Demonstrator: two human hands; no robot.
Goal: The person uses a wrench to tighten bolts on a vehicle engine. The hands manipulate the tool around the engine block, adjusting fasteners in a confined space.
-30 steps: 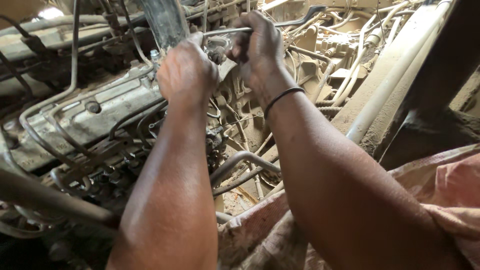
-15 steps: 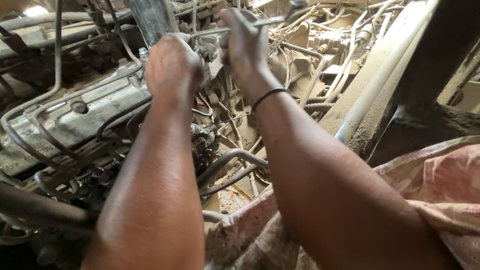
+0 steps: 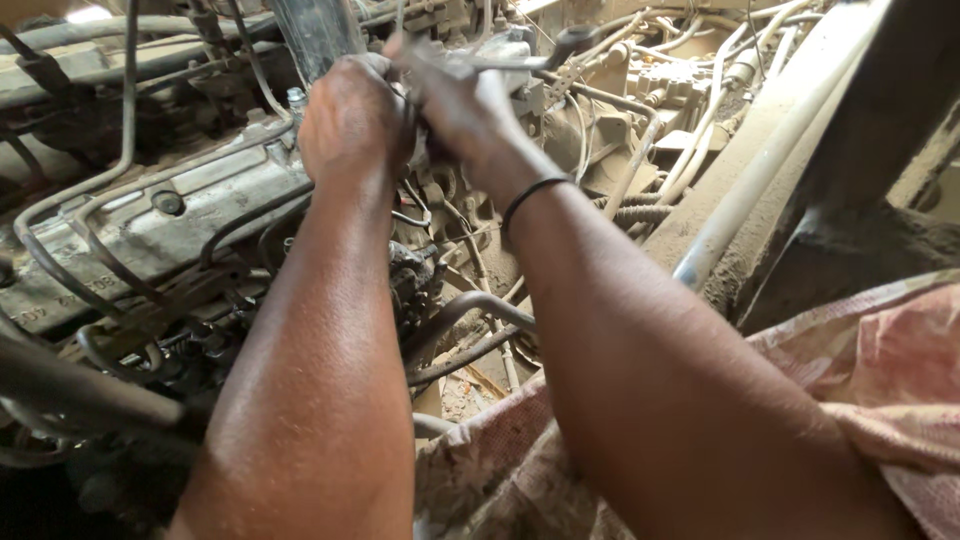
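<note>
Scene: I look down over two bare arms reaching into a dusty engine bay, the hands meeting at the top centre of the frame.
Left hand: my left hand (image 3: pixel 350 120), upper centre-left, is curled into a fist over a fitting on the engine top; what it clasps is hidden under the knuckles, so I cannot tell whether it grips anything.
Right hand: my right hand (image 3: pixel 465 105) is closed around the shank of a metal wrench (image 3: pixel 530 55), whose far end points toward the upper right.
Wrench location: top centre, just above the fitting, touching the right hand and close against the left.
Change: compared with half a second back, both hands sit a little lower and nearer each other in the view, and the wrench handle has swung slightly; I judge a turn on the fitting is under way, not finished.
Engine: the grey valve cover (image 3: pixel 170 225) lies at left, crossed by thin metal pipes (image 3: pixel 70 190).
Hoses: dark rubber hoses (image 3: pixel 470 310) curve below the hands at centre.
Count: two hands, one wrench, one black wristband (image 3: pixel 530 190), one pale frame rail (image 3: pixel 760 170) at right, one pinkish cloth (image 3: pixel 880 350) at lower right; pipes too many and tangled to number.
</note>
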